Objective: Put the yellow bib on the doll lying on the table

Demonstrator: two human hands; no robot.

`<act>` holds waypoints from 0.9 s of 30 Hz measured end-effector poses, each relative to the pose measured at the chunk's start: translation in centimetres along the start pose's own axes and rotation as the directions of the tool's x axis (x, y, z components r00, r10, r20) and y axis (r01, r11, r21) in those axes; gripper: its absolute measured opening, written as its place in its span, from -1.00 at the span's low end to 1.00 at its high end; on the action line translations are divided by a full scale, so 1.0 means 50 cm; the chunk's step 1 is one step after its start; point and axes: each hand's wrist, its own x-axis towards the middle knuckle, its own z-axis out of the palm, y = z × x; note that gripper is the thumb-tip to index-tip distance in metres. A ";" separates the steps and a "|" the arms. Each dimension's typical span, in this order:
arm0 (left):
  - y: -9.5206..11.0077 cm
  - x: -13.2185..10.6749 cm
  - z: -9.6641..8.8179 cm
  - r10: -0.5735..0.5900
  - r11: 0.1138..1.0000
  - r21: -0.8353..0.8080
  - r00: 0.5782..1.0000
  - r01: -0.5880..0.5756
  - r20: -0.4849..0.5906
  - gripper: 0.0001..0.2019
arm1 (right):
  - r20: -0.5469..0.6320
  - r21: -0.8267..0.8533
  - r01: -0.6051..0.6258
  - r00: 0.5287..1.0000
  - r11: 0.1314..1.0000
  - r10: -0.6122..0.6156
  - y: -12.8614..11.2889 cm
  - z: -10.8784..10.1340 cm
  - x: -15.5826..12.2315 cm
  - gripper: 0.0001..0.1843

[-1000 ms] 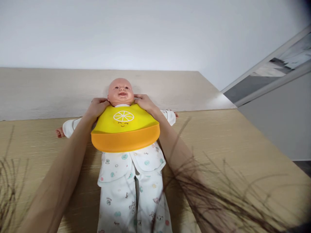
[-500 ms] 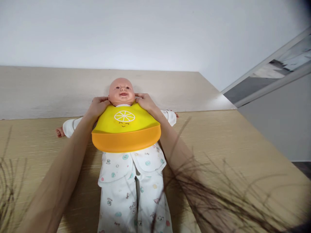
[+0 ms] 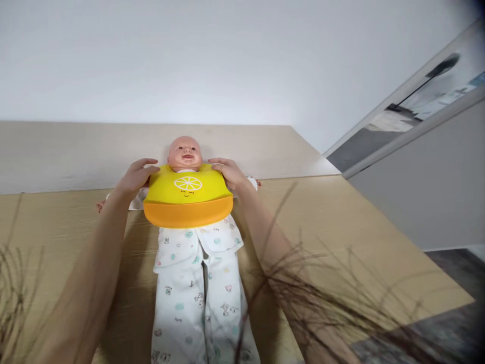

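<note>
A baby doll (image 3: 185, 152) lies on its back in white printed clothes (image 3: 182, 293), arms spread to the sides. Over its chest lies a yellow bib (image 3: 170, 184) with a white lemon slice, a smiling face and an orange catch pocket along the bottom. My left hand (image 3: 138, 177) is at the bib's upper left edge, thumb and fingers apart. At the upper right edge is my right hand (image 3: 228, 172), its fingers also spread, the thumb side by the bib. Whether the fingertips still touch the bib is hard to tell.
The doll rests on a wooden table (image 3: 333, 242) that meets a pale raised board (image 3: 76, 156) by a white wall (image 3: 212, 60). Past the right edge are a grey panel (image 3: 428, 172) and dark floor (image 3: 454, 273). Blurred strands of hair cross the lower view.
Both hands have drawn away from the doll's neck, outward along the bib's shoulders, and their fingers have opened. The camera view has shifted, so the doll appears smaller.
</note>
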 end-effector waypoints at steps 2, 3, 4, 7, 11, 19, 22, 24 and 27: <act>0.002 -0.034 -0.018 0.010 1.000 0.012 1.000 -0.010 0.021 -0.47 | 0.026 0.099 0.002 1.000 0.995 -0.005 0.001 -0.005 -0.029 -0.56; 0.005 -0.052 -0.026 0.016 1.000 0.014 0.999 -0.017 0.034 -0.49 | 0.033 0.118 0.000 0.999 0.993 -0.004 0.000 -0.006 -0.044 -0.56; 0.009 -0.071 -0.033 0.024 1.000 0.017 0.999 -0.025 0.042 -0.52 | 0.034 0.112 -0.002 0.999 0.994 -0.002 -0.002 -0.007 -0.060 -0.56; 0.025 -0.124 -0.047 0.023 0.999 0.046 0.995 -0.028 0.095 -0.58 | 0.025 0.021 0.007 1.000 1.000 -0.007 -0.010 -0.010 -0.109 -0.57; 0.032 -0.178 -0.047 0.021 0.994 0.102 0.984 -0.040 0.174 -0.60 | 0.022 -0.033 0.071 0.997 0.997 -0.071 -0.019 -0.014 -0.167 -0.60; -0.008 -0.218 -0.036 0.101 0.982 0.141 0.983 -0.123 0.153 -0.15 | -0.040 -0.108 0.044 0.998 0.993 -0.048 0.001 -0.004 -0.241 -0.59; -0.008 -0.218 -0.037 0.091 0.987 0.122 0.990 -0.104 0.108 -0.14 | -0.059 -0.073 0.052 0.997 0.996 -0.057 0.008 0.009 -0.252 -0.69; -0.007 -0.217 -0.038 0.081 0.991 0.094 0.988 -0.094 0.132 -0.13 | -0.047 -0.075 0.063 0.997 0.995 -0.067 0.013 0.014 -0.259 -0.71; -0.013 -0.212 -0.042 0.081 0.991 0.087 0.979 -0.099 0.188 -0.09 | -0.024 -0.141 0.100 0.994 0.985 -0.105 0.023 0.005 -0.264 -0.61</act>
